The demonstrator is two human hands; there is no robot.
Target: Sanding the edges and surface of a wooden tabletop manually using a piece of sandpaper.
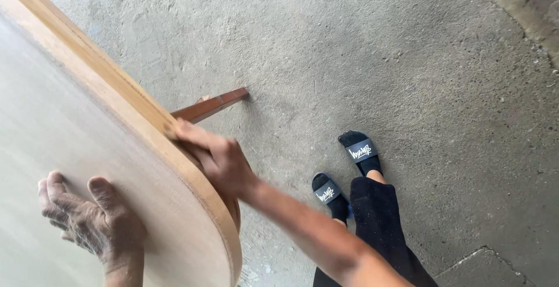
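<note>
A round wooden tabletop (70,118) with a raised light-wood rim fills the left of the head view. My left hand (93,220), dusty, rests flat on its top surface near the lower edge, fingers together. My right hand (212,156) reaches across and presses its fingers against the outer rim of the tabletop (145,109); whether it holds anything is hidden. A brown wooden leg (212,105) sticks out from under the table just behind that hand.
A grey concrete floor (361,48) lies beyond the table. My feet in dark socks and black slides (346,170) stand on it to the right, under dark trousers. A raised concrete edge (524,7) runs along the top right.
</note>
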